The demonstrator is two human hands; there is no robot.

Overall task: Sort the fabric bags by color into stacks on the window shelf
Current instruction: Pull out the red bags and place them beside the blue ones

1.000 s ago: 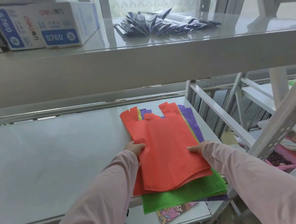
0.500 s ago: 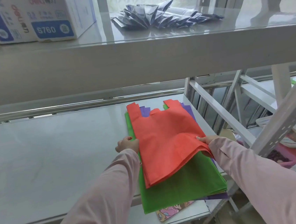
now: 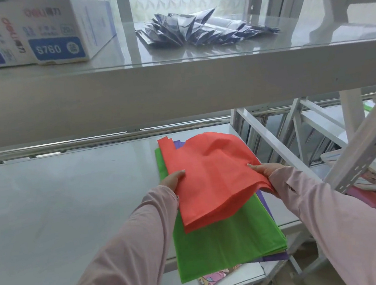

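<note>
Lifted higher than half a second ago, the thin stack of red non-woven fabric bags point(image 3: 212, 181) now bows upward between the two hands, its far handles curling over and more green showing beneath. The left hand point(image 3: 174, 179) grips the stack's left edge, thumb on top and fingers hidden underneath. The right hand point(image 3: 261, 171) pinches the right edge the same way and holds it slightly higher. Directly below both hands lies a flat pile of bright green fabric bags point(image 3: 227, 242) on the grey metal shelf point(image 3: 73, 212), with purple fabric bags point(image 3: 264, 201) peeking out under the right hand. Nearer the person than the hands, a cartoon-printed sheet point(image 3: 213, 279) pokes from beneath the pile. Above the hands, on the upper shelf point(image 3: 177, 90), white cardboard boxes point(image 3: 55, 33) stand to the left and dark foil packets point(image 3: 193, 29) are fanned out ahead.
</note>
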